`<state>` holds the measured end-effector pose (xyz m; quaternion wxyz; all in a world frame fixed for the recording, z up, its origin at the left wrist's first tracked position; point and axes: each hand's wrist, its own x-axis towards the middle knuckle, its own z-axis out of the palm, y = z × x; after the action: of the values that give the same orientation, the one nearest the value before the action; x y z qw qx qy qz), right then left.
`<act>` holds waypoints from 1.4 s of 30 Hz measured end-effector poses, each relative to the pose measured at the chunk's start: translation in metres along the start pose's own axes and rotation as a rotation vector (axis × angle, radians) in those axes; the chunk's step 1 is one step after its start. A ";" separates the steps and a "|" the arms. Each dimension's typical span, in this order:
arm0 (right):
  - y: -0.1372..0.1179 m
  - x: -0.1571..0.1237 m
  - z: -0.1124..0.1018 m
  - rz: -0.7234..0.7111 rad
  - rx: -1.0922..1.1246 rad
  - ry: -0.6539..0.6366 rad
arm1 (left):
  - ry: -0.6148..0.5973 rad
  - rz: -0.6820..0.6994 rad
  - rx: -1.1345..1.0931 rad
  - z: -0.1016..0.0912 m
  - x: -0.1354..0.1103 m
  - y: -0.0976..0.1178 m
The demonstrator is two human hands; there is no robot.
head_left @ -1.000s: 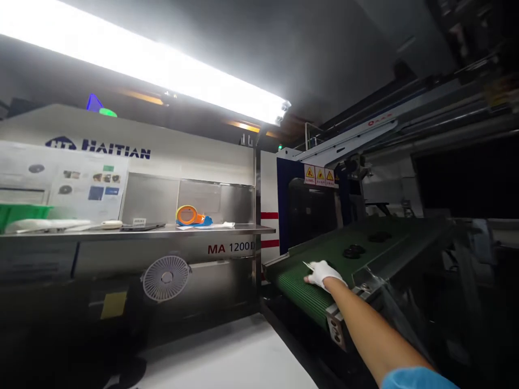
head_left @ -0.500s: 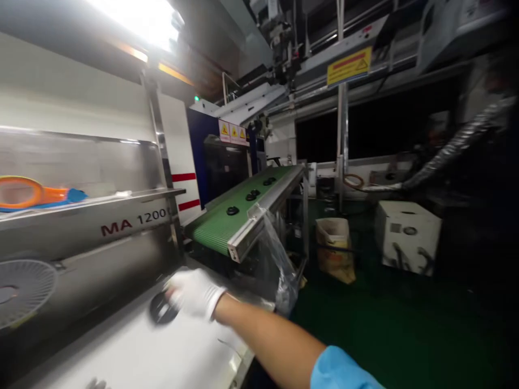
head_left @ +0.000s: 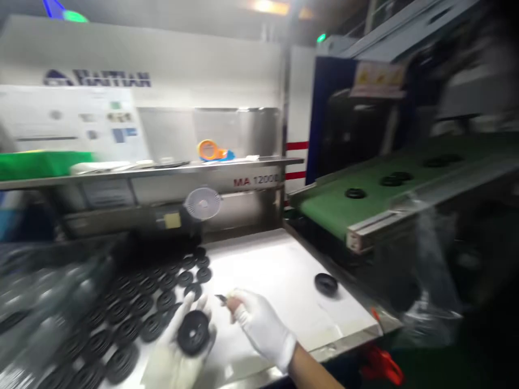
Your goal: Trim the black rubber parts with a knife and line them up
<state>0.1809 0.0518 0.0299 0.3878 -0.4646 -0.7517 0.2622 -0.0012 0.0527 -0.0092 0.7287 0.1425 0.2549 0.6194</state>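
Note:
A round black wheel-like plastic part (head_left: 193, 333) with a small centre hole lies in my left hand (head_left: 178, 346), which wears a white glove with its fingers curled around it. Just to the right, my gloved right hand (head_left: 261, 324) grips a small knife (head_left: 221, 298), of which only a dark pointed tip shows. That tip points toward the part, apart from it. Another black wheel part (head_left: 326, 283) lies alone on the right of the white table surface (head_left: 259, 265). Rows of similar black parts (head_left: 141, 305) cover the table's left side.
A green conveyor belt (head_left: 324, 210) at the right carries several black parts. Clear plastic bags (head_left: 44, 302) lie at the left. Behind the table stand a small fan (head_left: 203, 203) and a shelf (head_left: 162, 168) with an orange tape dispenser (head_left: 208, 149). Something red (head_left: 381, 364) hangs below the table's right edge.
The view has swung left. My right hand has let go of the black part at the table's right and come back beside my left hand, which now shows fully with a part in it.

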 end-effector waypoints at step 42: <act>0.028 -0.019 0.033 0.275 -0.464 0.133 | 0.062 0.066 -0.051 0.051 0.054 -0.041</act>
<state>0.1720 0.0454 -0.0160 0.2800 -0.6550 -0.6944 0.1022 0.0659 0.1032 0.0011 0.7031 0.1129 0.2566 0.6535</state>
